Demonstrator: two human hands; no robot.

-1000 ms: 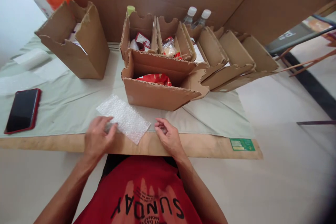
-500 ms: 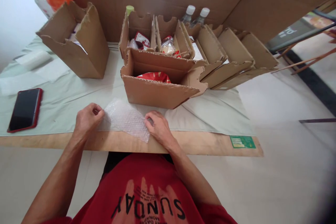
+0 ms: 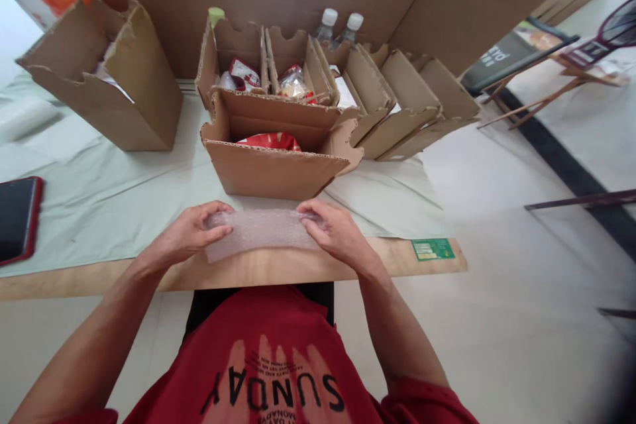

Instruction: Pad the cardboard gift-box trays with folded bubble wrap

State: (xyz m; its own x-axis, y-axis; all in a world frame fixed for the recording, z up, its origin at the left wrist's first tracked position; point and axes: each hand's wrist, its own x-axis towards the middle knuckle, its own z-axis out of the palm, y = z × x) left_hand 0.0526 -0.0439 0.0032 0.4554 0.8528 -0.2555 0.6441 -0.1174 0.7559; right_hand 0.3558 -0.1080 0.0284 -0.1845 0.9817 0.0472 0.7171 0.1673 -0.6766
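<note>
A piece of clear bubble wrap stretches between my two hands, close to the table's front edge. My left hand grips its left end between thumb and fingers. On the other end, my right hand has its thumb and fingers closed around the wrap. Just beyond it stands an open cardboard box with a red packet inside.
Behind it, a row of open cardboard boxes holds small packets and papers. Bottles with white caps stand behind. A taller cardboard box is at left, near a phone and a bubble wrap roll.
The bubble wrap has gone from lying slanted on the table to being held level, as a narrower strip, between both hands. The view has shifted to the right.
</note>
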